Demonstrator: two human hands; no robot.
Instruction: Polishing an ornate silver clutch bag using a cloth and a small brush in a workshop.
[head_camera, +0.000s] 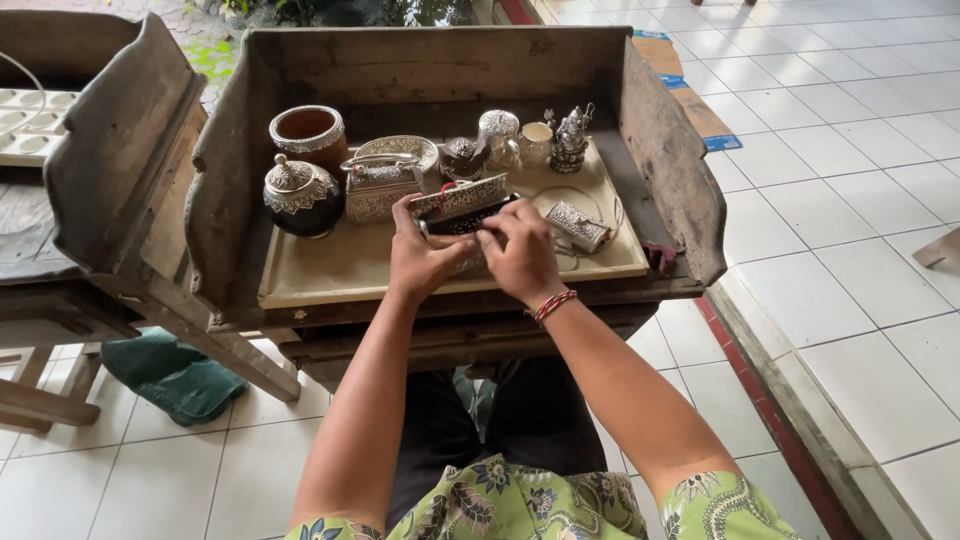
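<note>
Silver clutch box (462, 203), frame centre, is gripped by both hands — left hand (420, 257), right hand (520, 255). Judged rigid, light, dent-prone; best held by edges.

Both bare forearms reach forward from the bottom of the view and converge toward the middle. The left hand (420, 255) is turned palm inward, its fingers curled and the thumb raised. The right hand (520, 255) sits just beside it, knuckles up, fingers bent in a pinch (a red cord bracelet (553, 305) circles that wrist).
</note>
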